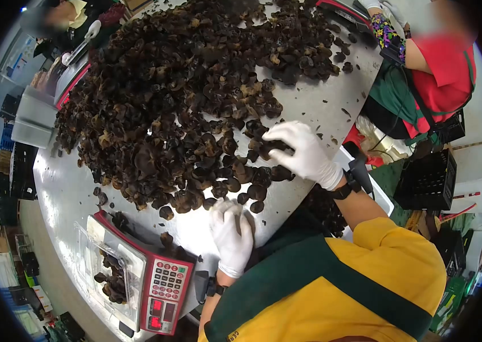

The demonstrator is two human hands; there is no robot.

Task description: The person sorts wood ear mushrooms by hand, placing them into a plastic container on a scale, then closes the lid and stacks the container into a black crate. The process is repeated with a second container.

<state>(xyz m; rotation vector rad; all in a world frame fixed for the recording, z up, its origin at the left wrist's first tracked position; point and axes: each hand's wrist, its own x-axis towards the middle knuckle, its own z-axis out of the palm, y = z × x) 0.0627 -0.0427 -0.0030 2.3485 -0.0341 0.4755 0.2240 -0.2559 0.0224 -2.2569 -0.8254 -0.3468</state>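
A large heap of dark brown, ear-shaped fungus pieces [155, 102] covers much of the metal table [189, 231]. My left hand [232, 236], in a white glove, is at the heap's near edge; its fingers are bent, and a dark piece shows beside them. My right hand [303, 151], also gloved in white, curves its fingers around dark pieces at the heap's right side. Left of my left hand stands a red and white scale [167, 279] with lit red digits. On it a clear plastic tray [128, 273] holds several fungus pieces [114, 279].
Clear containers [35, 119] are stacked at the table's left edge. Co-workers stand at the upper left [61, 28] and upper right [440, 74], each near another scale. Black crates [426, 179] and a white bin [380, 196] are at the right. Small scraps dot the table.
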